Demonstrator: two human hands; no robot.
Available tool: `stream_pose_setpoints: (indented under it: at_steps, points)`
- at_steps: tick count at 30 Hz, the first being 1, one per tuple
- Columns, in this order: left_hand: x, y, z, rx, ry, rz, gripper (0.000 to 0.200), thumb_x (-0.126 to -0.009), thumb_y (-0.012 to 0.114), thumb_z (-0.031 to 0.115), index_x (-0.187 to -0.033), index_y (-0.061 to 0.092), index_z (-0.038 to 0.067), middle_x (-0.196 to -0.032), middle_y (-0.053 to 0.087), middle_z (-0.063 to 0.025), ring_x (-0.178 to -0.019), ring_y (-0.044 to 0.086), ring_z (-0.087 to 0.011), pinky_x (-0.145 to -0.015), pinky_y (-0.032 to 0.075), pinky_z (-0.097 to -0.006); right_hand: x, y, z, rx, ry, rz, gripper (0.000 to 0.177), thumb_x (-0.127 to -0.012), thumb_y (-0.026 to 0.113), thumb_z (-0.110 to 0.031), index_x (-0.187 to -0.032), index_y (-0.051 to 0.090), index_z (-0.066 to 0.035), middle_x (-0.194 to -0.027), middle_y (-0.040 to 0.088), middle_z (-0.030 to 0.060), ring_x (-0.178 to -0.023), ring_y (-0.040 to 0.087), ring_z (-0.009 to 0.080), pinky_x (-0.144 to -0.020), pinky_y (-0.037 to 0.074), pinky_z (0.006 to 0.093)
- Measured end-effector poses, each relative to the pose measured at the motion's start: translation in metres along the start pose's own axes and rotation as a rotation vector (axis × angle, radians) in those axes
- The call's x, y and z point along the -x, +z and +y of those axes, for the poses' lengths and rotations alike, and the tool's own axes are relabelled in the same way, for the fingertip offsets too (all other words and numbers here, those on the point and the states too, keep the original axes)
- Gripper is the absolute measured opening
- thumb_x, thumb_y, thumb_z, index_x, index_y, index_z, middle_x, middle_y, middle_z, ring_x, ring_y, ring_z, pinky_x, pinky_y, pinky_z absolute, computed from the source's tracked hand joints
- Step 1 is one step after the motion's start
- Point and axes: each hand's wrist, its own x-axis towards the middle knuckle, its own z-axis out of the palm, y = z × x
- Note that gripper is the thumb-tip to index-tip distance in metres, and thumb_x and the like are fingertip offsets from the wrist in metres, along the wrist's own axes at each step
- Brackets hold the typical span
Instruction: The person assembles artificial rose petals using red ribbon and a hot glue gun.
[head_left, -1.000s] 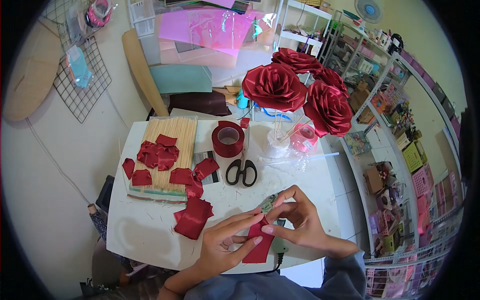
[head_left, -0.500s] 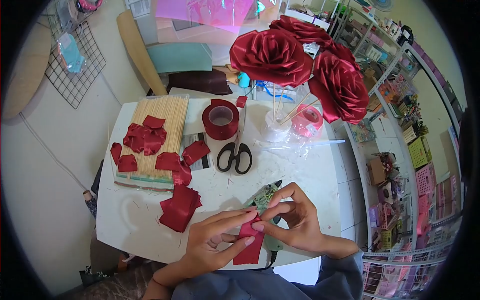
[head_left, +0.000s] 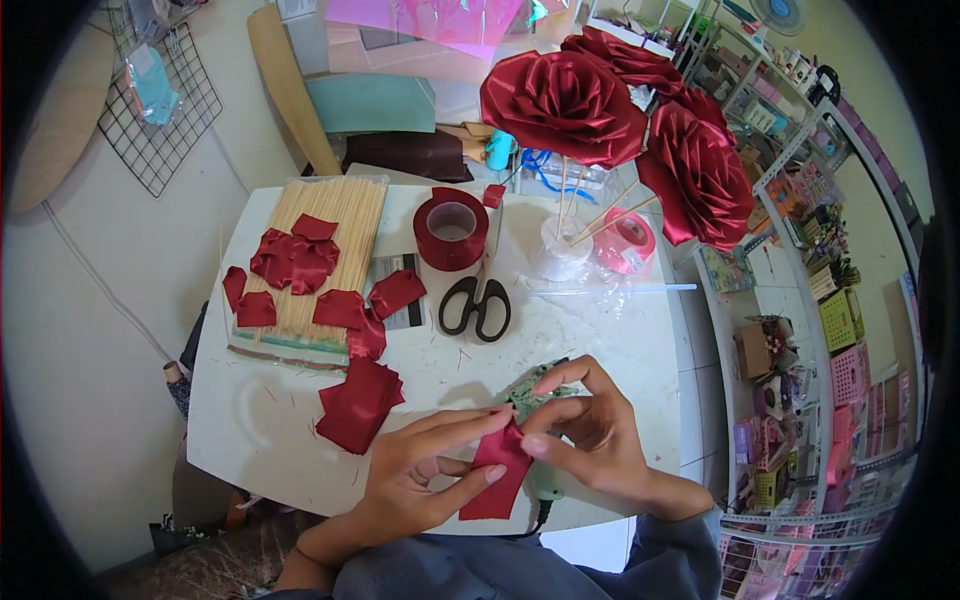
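A short piece of red satin ribbon (head_left: 492, 488) hangs between my hands near the table's front edge, its top corner folded over. My left hand (head_left: 420, 470) pinches its left side between thumb and fingers. My right hand (head_left: 600, 435) has its thumb and a bent finger at the folded top right corner; the exact contact is partly hidden. Behind the right hand lies a green glue gun (head_left: 535, 388) with a dark nozzle and a cord. A stack of cut red ribbon pieces (head_left: 360, 405) lies to the left of my left hand.
Black-handled scissors (head_left: 474, 310) and a red ribbon roll (head_left: 450, 230) lie farther back. Shaped red petals (head_left: 295, 260) rest on a pack of wooden sticks (head_left: 340, 215). Large red ribbon roses (head_left: 565, 108) stand on sticks in a white holder (head_left: 560, 252), beside a pink tape roll (head_left: 625, 240).
My right thumb has shifted slightly right, from the ribbon's middle top to its corner, and the top is now more folded. The whole view has shifted a little with my head.
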Motion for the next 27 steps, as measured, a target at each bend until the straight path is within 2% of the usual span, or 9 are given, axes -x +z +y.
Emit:
stream_pose_setpoints:
  at_steps: [1,2,4,8,14,27]
  points:
    - [0.000,-0.001,-0.002,-0.003,0.016,0.013,0.042,-0.072,0.058,-0.004,-0.112,0.049,0.004,-0.114,0.047,-0.0137,-0.101,0.049,-0.0173,-0.077,0.050,-0.0287,0.000,0.000,-0.001,-0.140,0.048,0.023,0.027,-0.076,0.059,0.000,-0.098,0.043,-0.001,-0.079,0.057,0.0064,-0.076,0.055,0.0084,-0.073,0.041,0.0224]
    - [0.000,-0.002,-0.003,-0.007,0.031,0.027,0.042,-0.072,0.059,-0.004,-0.112,0.049,0.004,-0.114,0.047,-0.0138,-0.101,0.049,-0.0176,-0.077,0.050,-0.0289,-0.001,0.000,-0.001,-0.140,0.047,0.018,0.027,-0.076,0.059,0.000,-0.098,0.043,-0.001,-0.079,0.057,0.0064,-0.076,0.055,0.0084,-0.073,0.041,0.0224]
    - [-0.001,-0.003,-0.006,-0.007,0.042,0.037,0.042,-0.072,0.059,-0.004,-0.112,0.049,0.004,-0.114,0.047,-0.0139,-0.101,0.049,-0.0179,-0.077,0.050,-0.0292,-0.004,-0.002,0.002,0.022,0.075,-0.035,0.019,-0.078,0.059,-0.006,-0.094,0.052,0.002,-0.077,0.057,0.0060,-0.075,0.053,0.0076,-0.071,0.042,0.0227]
    - [-0.002,-0.001,-0.006,-0.025,0.050,0.022,0.042,-0.072,0.059,-0.003,-0.112,0.050,0.003,-0.113,0.048,-0.0139,-0.102,0.049,-0.0187,-0.077,0.050,-0.0300,-0.004,-0.001,0.009,0.091,0.097,-0.078,0.015,-0.078,0.060,-0.008,-0.085,0.058,0.004,-0.074,0.057,0.0042,-0.070,0.050,0.0059,-0.064,0.042,0.0210]
    - [-0.003,-0.001,-0.005,-0.028,0.018,-0.003,0.040,-0.074,0.058,-0.002,-0.112,0.050,0.004,-0.113,0.049,-0.0129,-0.101,0.049,-0.0183,-0.077,0.050,-0.0308,-0.004,0.000,0.009,0.165,0.080,-0.037,0.010,-0.078,0.059,-0.006,-0.080,0.061,0.003,-0.067,0.058,0.0047,-0.062,0.047,0.0036,-0.055,0.039,0.0196]
    - [-0.001,-0.001,-0.003,-0.010,0.002,-0.048,0.044,-0.072,0.060,-0.002,-0.115,0.048,0.004,-0.115,0.046,-0.0125,-0.101,0.049,-0.0183,-0.076,0.051,-0.0304,-0.001,-0.002,0.007,0.219,0.043,-0.008,0.010,-0.078,0.059,-0.005,-0.078,0.061,0.004,-0.064,0.058,0.0056,-0.061,0.047,0.0039,-0.055,0.040,0.0194]
